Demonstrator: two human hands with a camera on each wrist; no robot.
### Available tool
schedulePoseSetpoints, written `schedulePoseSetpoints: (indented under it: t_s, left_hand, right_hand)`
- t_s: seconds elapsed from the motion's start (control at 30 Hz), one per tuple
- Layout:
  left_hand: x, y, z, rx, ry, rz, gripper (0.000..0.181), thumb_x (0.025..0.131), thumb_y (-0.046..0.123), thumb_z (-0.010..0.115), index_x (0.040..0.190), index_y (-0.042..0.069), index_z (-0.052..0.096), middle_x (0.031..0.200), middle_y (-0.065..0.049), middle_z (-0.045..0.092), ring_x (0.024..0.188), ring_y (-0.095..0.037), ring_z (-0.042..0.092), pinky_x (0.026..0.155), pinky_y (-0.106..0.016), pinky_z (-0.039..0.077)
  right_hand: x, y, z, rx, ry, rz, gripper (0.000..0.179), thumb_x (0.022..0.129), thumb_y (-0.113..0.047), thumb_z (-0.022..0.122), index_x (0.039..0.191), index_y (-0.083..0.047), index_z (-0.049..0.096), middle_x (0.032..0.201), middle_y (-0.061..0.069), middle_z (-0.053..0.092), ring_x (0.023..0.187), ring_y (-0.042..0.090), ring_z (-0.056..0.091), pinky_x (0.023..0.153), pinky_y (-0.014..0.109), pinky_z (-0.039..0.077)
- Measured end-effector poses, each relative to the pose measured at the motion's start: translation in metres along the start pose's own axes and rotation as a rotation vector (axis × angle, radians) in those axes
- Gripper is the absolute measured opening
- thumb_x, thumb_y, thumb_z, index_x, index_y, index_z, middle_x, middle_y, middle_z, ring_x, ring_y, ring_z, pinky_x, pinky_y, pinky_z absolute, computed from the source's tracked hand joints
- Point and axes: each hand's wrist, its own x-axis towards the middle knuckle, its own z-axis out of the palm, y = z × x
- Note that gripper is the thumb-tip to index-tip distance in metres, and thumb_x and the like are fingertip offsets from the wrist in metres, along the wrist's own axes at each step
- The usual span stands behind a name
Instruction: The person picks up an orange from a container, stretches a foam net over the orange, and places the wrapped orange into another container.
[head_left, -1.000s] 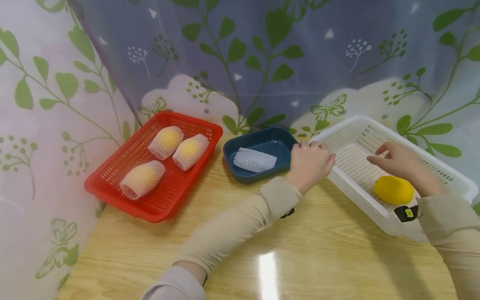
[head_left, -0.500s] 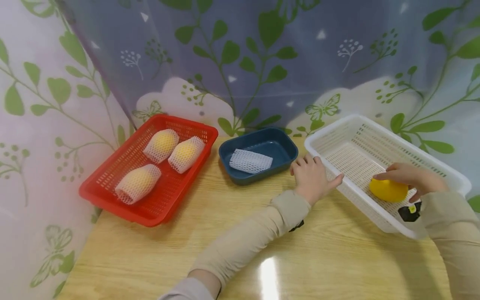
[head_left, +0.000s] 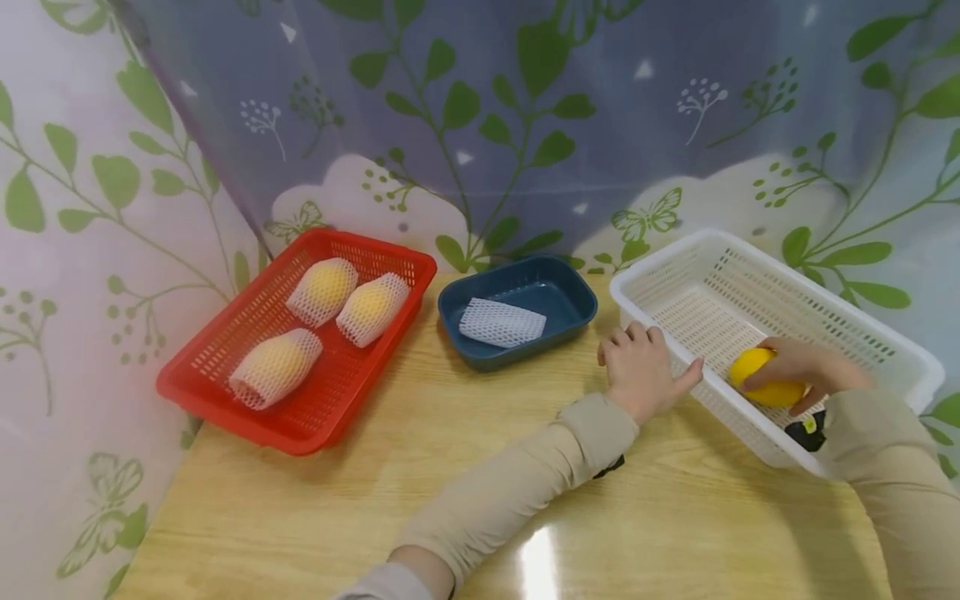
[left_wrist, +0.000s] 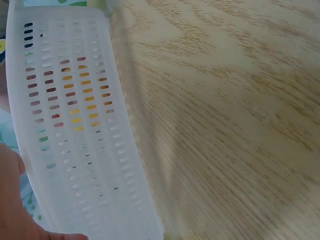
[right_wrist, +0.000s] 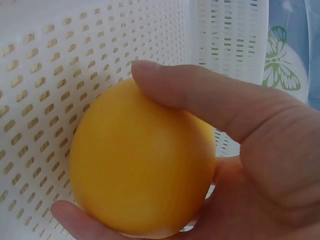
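My right hand (head_left: 812,367) grips a yellow mango (head_left: 750,365) low inside the white basket (head_left: 720,379). In the right wrist view the thumb (right_wrist: 175,90) lies across the top of the mango (right_wrist: 135,165), and a fingertip (right_wrist: 75,217) shows under its lower side. My left hand (head_left: 641,371) is at the basket's near left side, fingers loosely spread and thumb at the rim. The left wrist view shows part of that hand (left_wrist: 15,200) beside the perforated wall (left_wrist: 100,165), with yellow showing through the slots.
A red basket (head_left: 352,408) at the left holds 3 yellow fruits in white foam nets, one being the nearest fruit (head_left: 276,367). Between the baskets stands a blue tray (head_left: 551,292) with a foam net (head_left: 502,322) in it. A patterned curtain (head_left: 450,125) hangs behind the table (head_left: 450,467).
My right hand has come down from above the mango and closed round it, shifting it slightly left. My left hand has loosened from the basket's rim and slid along its near side.
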Motion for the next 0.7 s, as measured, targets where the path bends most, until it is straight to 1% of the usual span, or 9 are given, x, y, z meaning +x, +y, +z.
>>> schedulePoseSetpoints:
  t_s: [0.17, 0.33, 0.43, 0.53, 0.6, 0.7]
  left_hand:
    - [0.001, 0.002, 0.002, 0.014, 0.039, 0.018, 0.072, 0.089, 0.08, 0.014, 0.107, 0.023, 0.055, 0.094, 0.0, 0.052, 0.077, -0.021, 0.051, 0.057, -0.037, 0.039]
    - [0.001, 0.0, -0.002, 0.043, 0.03, 0.039, 0.071, 0.091, 0.078, 0.014, 0.111, 0.024, 0.055, 0.098, 0.0, 0.056, 0.081, -0.021, 0.054, 0.062, -0.037, 0.042]
    - [-0.001, -0.002, -0.008, 0.057, 0.013, 0.071, 0.066, 0.094, 0.075, 0.015, 0.113, 0.025, 0.054, 0.101, 0.0, 0.058, 0.087, -0.021, 0.056, 0.065, -0.037, 0.043]
    - [-0.005, -0.004, -0.013, 0.059, 0.013, 0.096, 0.061, 0.095, 0.073, 0.018, 0.114, 0.027, 0.053, 0.103, 0.0, 0.059, 0.089, -0.021, 0.056, 0.064, -0.036, 0.041]
    - [-0.007, -0.006, -0.017, 0.049, 0.029, 0.11, 0.058, 0.096, 0.071, 0.02, 0.112, 0.027, 0.053, 0.101, 0.0, 0.059, 0.087, -0.02, 0.056, 0.063, -0.035, 0.04]
    - [-0.011, -0.012, -0.024, 0.018, 0.082, 0.145, 0.053, 0.097, 0.069, 0.026, 0.106, 0.025, 0.053, 0.095, 0.0, 0.06, 0.083, -0.019, 0.055, 0.062, -0.032, 0.04]
  right_hand:
    - [-0.003, -0.001, 0.0, -0.018, 0.014, -0.02, 0.078, 0.09, -0.03, 0.071, 0.137, 0.012, 0.025, 0.117, 0.034, 0.04, 0.101, 0.042, 0.05, 0.071, 0.049, 0.058]
    - [-0.003, -0.001, 0.0, -0.023, 0.04, -0.04, 0.081, 0.09, -0.032, 0.07, 0.138, 0.014, 0.024, 0.119, 0.034, 0.039, 0.103, 0.044, 0.049, 0.072, 0.048, 0.058]
    - [-0.005, -0.003, 0.0, -0.019, 0.064, -0.043, 0.08, 0.09, -0.033, 0.07, 0.137, 0.014, 0.024, 0.117, 0.032, 0.04, 0.1, 0.041, 0.05, 0.071, 0.047, 0.059]
    - [-0.006, -0.006, 0.0, -0.023, 0.085, -0.067, 0.079, 0.091, -0.034, 0.069, 0.136, 0.014, 0.025, 0.115, 0.03, 0.043, 0.097, 0.037, 0.052, 0.07, 0.046, 0.059]
    - [-0.008, -0.008, -0.001, -0.029, 0.104, -0.084, 0.078, 0.091, -0.034, 0.069, 0.136, 0.013, 0.026, 0.114, 0.029, 0.044, 0.095, 0.035, 0.053, 0.069, 0.045, 0.059]
    - [-0.011, -0.011, -0.002, -0.046, 0.141, -0.117, 0.08, 0.091, -0.036, 0.068, 0.136, 0.014, 0.025, 0.113, 0.029, 0.046, 0.092, 0.033, 0.055, 0.068, 0.044, 0.059]
